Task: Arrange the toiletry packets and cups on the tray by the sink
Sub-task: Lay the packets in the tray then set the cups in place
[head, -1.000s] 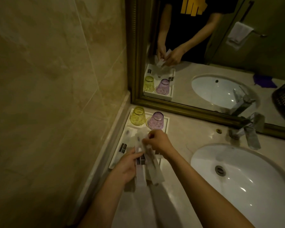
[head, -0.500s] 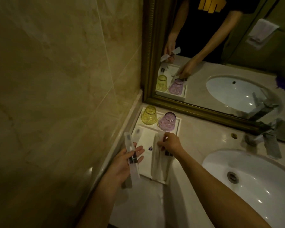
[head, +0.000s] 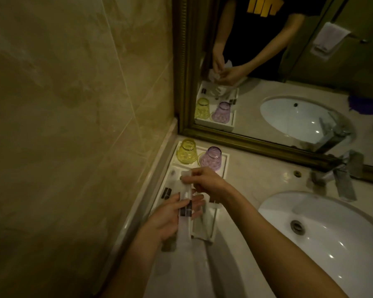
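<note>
A white tray (head: 224, 166) lies on the counter in the corner by the wall. A yellow cup (head: 186, 152) and a purple cup (head: 211, 158) stand upside down at its far end. My left hand (head: 170, 216) holds a long clear toiletry packet (head: 186, 203) with a dark label over the tray. My right hand (head: 205, 179) pinches the top end of that same packet. Another packet (head: 204, 224) lies in the tray on the right, and a dark-labelled packet (head: 166, 193) lies along its left side.
A white sink basin (head: 323, 231) sits to the right, with a chrome faucet (head: 340, 177) behind it. A gold-framed mirror (head: 267, 138) runs along the back and a tiled wall (head: 73, 125) closes the left side. Bare counter (head: 256, 173) lies between tray and basin.
My right hand left the packet lying on the tray's right side and came over to pinch the top of the packet in my left hand. The left hand moved right, over the tray.
</note>
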A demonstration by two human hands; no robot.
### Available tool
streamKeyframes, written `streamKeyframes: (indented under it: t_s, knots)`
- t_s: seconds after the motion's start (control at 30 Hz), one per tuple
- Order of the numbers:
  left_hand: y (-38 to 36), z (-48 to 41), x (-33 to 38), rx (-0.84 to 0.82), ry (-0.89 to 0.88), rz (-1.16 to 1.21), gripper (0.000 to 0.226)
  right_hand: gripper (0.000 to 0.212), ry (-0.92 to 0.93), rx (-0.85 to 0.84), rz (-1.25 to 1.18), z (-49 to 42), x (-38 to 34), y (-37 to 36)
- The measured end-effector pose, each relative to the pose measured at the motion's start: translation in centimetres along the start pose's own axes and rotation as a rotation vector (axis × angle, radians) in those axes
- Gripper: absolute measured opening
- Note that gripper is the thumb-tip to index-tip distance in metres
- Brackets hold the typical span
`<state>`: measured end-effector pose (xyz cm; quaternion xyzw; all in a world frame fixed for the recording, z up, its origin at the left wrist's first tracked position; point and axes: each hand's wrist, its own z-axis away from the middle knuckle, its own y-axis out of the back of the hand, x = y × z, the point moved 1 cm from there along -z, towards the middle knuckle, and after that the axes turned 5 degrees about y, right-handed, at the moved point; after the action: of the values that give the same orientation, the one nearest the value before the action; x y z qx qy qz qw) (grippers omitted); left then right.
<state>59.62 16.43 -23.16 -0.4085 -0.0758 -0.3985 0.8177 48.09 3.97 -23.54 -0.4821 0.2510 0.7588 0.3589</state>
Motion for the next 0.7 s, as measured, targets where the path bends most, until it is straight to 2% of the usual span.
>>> streamKeyframes:
  t_s: [0.17,0.27,0.37,0.43,0.5,0.53,0.6,0.7]
  knots:
    - [1.3,0.6,-1.1,0.039,0.048,-0.074,0.032,0.021,-0.082,0.309,-0.048,-2.3,0.6,2.1]
    - [3.1,0.9,-2.7,0.191,0.116,-0.231,0.026,0.027,-0.091,0.439,0.076,-3.6,1.2,2.9]
    - [4.1,1.4,-3.9,0.392,0.146,-0.489,0.021,0.018,-0.085,0.464,0.149,-4.5,1.8,2.9]
    - [4.0,1.5,-4.1,0.564,0.032,-0.705,0.015,0.019,-0.092,0.438,0.177,-4.9,2.2,2.5]
    - [4.1,1.3,-4.0,0.725,-0.219,-1.108,0.011,0.024,-0.093,0.438,0.177,-5.4,2.7,1.8]
    - [3.9,1.4,-4.0,0.745,-0.356,-1.312,0.011,0.024,-0.099,0.432,0.164,-5.5,2.9,1.4]
    - [3.8,1.3,-4.1,0.682,-0.559,-1.551,0.023,0.020,-0.125,0.393,0.170,-5.6,3.0,0.7]
    - [3.7,0.4,-4.8,0.545,-0.499,-1.731,0.050,0.020,-0.057,0.359,0.371,-5.6,3.3,0.1]
